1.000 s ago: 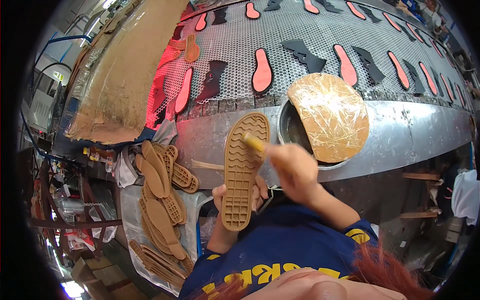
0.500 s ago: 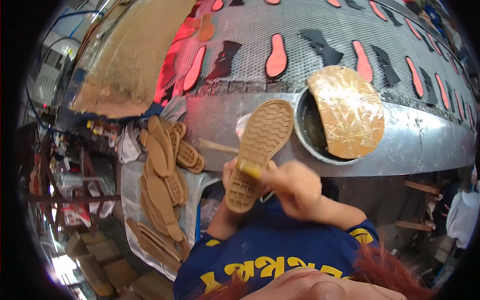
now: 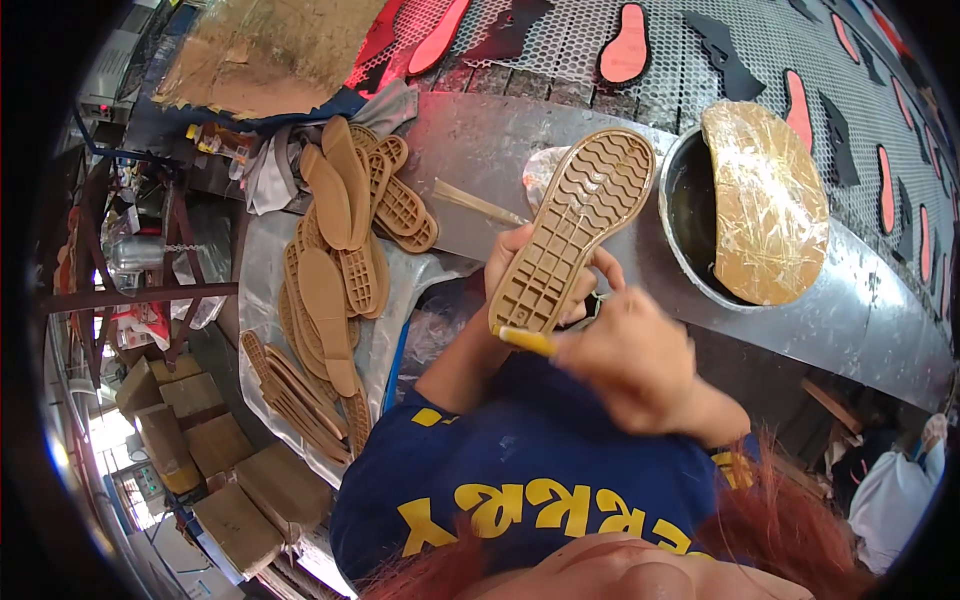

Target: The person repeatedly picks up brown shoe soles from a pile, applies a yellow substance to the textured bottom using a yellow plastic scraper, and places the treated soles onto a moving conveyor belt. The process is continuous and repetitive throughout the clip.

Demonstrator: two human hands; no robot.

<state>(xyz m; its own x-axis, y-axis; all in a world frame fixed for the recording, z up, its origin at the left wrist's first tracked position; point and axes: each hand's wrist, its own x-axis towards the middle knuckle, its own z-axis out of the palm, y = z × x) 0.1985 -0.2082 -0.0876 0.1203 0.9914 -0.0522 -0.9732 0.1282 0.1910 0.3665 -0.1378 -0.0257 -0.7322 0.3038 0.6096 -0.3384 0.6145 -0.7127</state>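
Note:
A tan shoe sole (image 3: 570,235), tread side up, is tilted in front of my chest. My left hand (image 3: 507,255) grips it from beneath, fingers showing along both edges. My right hand (image 3: 635,360), smeared by motion, is closed round a yellow brush-like tool (image 3: 527,341). Its pale tip lies at the sole's near end, by the heel grid. The tread between the ridges looks wet and shiny in places. A pale flat stick (image 3: 480,203) lies on the metal bench (image 3: 470,140) just left of the sole. Part of a whitish thing (image 3: 540,170) shows behind the sole.
A round metal pot (image 3: 690,265), half covered by a tape-wrapped board (image 3: 770,200), stands at right. Tan soles (image 3: 325,305) are heaped on plastic sheeting at left. Beyond the bench, pink insoles (image 3: 625,45) and black pieces (image 3: 725,55) lie on mesh. Cardboard boxes (image 3: 215,440) stand lower left.
The view has shifted, so the bench and pot sit further right. My right hand has drawn the yellow tool from the sole's middle down to its near end. My left hand keeps its grip.

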